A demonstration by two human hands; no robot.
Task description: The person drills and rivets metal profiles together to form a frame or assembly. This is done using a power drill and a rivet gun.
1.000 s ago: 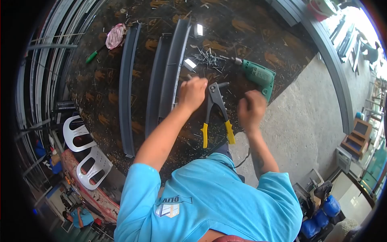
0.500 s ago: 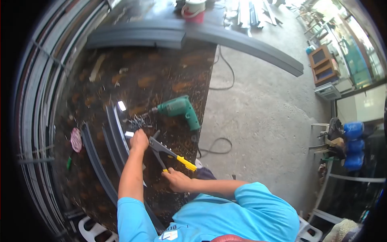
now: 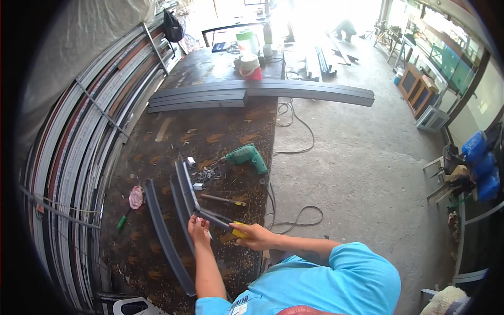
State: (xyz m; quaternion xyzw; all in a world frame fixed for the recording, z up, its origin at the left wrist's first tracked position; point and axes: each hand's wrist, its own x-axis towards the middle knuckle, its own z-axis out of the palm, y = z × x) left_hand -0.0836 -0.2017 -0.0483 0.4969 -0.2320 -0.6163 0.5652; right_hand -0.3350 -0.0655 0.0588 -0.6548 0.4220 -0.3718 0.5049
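Observation:
My right hand (image 3: 257,237) grips the yellow handles of a hand riveter (image 3: 214,217), whose dark head points left. At that head, my left hand (image 3: 199,229) has its fingers pinched together; whatever is between them is too small to make out. Long dark grey metal profiles (image 3: 166,236) lie on the table just left of my left hand. Beyond my hands is a heap of loose rivets (image 3: 209,175), with small white blocks (image 3: 198,186) beside it. A screwdriver (image 3: 223,200) rests between the heap and the riveter.
A green power drill (image 3: 248,156) lies near the right edge of the dark table (image 3: 210,126). Grey bars (image 3: 210,97) cross its far part, overhanging the floor. A pink bundle (image 3: 136,197) and a green-handled tool (image 3: 122,221) lie left. Racked profiles (image 3: 79,173) line the left wall.
My left hand has left the rivet heap and come back to the riveter's head. The riveter's handles have swung closer together in my right hand. The head view has tilted up.

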